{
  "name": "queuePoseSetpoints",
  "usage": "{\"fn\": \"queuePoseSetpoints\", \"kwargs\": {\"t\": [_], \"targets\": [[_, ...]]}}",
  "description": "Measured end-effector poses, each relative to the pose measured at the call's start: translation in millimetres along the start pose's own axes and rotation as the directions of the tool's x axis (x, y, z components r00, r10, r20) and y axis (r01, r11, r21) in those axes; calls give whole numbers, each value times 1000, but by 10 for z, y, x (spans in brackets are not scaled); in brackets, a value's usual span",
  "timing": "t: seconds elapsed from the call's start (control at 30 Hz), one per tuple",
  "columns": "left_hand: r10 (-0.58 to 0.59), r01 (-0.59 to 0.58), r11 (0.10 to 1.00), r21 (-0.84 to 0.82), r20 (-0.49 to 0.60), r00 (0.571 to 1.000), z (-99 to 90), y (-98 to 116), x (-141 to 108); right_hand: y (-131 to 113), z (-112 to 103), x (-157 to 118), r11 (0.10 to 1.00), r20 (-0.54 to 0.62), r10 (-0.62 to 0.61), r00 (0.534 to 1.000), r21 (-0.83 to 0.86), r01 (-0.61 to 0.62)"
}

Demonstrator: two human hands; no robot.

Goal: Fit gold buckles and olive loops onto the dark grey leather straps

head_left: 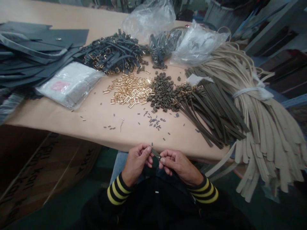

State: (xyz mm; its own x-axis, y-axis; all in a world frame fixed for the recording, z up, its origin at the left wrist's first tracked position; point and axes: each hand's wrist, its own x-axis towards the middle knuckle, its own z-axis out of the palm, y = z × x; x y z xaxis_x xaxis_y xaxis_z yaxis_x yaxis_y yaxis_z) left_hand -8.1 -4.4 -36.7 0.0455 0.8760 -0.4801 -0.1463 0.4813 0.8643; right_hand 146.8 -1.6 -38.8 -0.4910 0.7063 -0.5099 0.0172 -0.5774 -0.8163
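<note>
Short dark strap piece (155,153) pinched at fingertips between L hand (136,161) & R hand (180,166), both nearly closed on it, just off tabletop (134,140) edge; slipping grip could drop it, & bump from striped cuff (203,191) could scatter tiny dark tubes (154,123).

Panels (31,54) are lying stacked over the left edge of the table (59,118), with a packet (70,84) sitting just beside them. Buckled straps (115,52) are lying behind a pile of buckles (130,91) at mid-table, which is touching a heap of loops (163,91) on its right. Plastic bags (199,44) are sitting along the far edge. Loose straps (211,111) are lying toward the right edge, against a bundle (261,108) hanging over it — while, just off the near edge, the left hand (136,161) and right hand (179,166) are pinching a strip (155,153) between them.
</note>
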Motion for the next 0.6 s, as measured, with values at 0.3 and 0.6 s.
{"fn": "queuePoseSetpoints", "kwargs": {"t": [0.3,0.6], "targets": [[280,-362,761,539,231,932,28,65,-83,-190,-14,-7,905,24,-104,994,-412,105],[598,-575,278,770,330,730,-209,735,811,-394,-244,247,939,-166,-139,976,-336,76]]}}
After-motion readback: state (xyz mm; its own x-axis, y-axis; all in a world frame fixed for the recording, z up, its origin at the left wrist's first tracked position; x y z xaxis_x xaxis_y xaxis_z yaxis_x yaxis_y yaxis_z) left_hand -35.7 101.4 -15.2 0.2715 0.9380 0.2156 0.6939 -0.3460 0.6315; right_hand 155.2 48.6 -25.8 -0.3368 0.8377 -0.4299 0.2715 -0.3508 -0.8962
